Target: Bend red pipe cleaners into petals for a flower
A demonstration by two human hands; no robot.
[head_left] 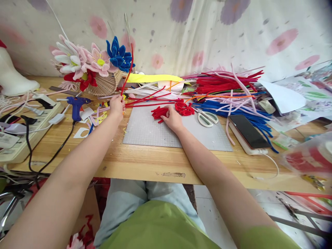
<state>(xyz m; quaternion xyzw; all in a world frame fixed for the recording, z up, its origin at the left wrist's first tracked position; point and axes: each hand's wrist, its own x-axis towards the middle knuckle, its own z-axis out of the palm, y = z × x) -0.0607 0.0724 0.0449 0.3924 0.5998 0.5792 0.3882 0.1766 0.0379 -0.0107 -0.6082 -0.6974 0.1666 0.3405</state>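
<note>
In the head view my left hand [117,105] is closed around a long red pipe cleaner [129,73], which points up and slightly right. My right hand [172,118] rests on the grey cutting mat [145,133], its fingers closed on short red pipe cleaner pieces [158,113]. The fingertips are partly hidden. Just beyond that hand lie red pipe cleaners bent into loops [184,108]. Scissors [206,117] with pale handles lie to their right, on the mat. More long red pipe cleaners [153,98] stretch along the mat's far edge.
A blue glue gun [76,106] and a power strip [33,133] with cables occupy the left. Fuzzy flowers [98,62] stand behind. Piles of red [223,83] and blue pipe cleaners [241,112] lie at the back right, near a phone [249,131] and a plastic cup [311,155].
</note>
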